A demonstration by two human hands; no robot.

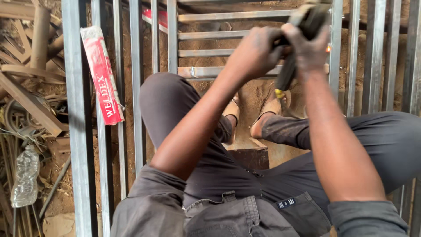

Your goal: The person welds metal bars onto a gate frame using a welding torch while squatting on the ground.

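Seated view over my knees, with the steel frame (228, 70) of square tubes lying on the dirt floor as the landmark. My left hand (256, 52) and right hand (307, 50) are both wrapped tight around a dark power tool (302, 30), blurred, which I take to be a grinder; it sits above the frame's far cross-bars, and an orange glint shows just right of my right hand. My sandalled feet (254, 116) rest within the frame, just on my side of the cross-bars. To do this well, I judge both fists should stay closed on the tool body, forearms braced, the working end held square to the bar and away from my feet. Left of the frame's nearer uprights a red-and-white packet (103, 74) leans on a bar; farther left lie scrap wood (30, 87) and a crushed plastic bottle (24, 175).
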